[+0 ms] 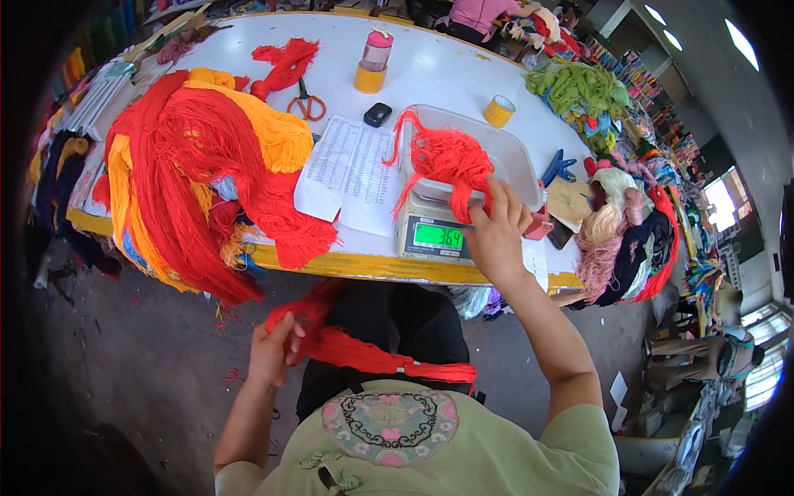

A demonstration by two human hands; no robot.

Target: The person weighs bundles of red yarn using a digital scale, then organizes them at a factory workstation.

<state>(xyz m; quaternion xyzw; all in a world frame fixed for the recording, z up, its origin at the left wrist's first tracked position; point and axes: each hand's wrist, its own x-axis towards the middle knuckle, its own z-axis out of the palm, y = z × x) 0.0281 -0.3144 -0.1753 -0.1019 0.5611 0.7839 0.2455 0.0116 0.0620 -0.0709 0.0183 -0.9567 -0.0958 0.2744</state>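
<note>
Red yarn [447,157] lies in a clear plastic tray [517,157], some strands hanging over its rim. Beneath the tray is a digital scale [411,241] with a lit green display. My right hand [499,227] reaches over the tray's near edge, its fingers closed on the end of that red yarn. Down at my lap, my left hand [281,343] grips a long red skein [356,349], slightly blurred around the fingers. This skein stretches across my dark trousers and is tied near its right end.
Left on the table sits a large heap of red and orange yarn [178,157]. Printed sheets [351,169], scissors [307,103], a black object [378,114], a pink-topped bottle [376,58] and a tape roll [499,111] lie around. Green yarn [575,87] piles right. People work beyond.
</note>
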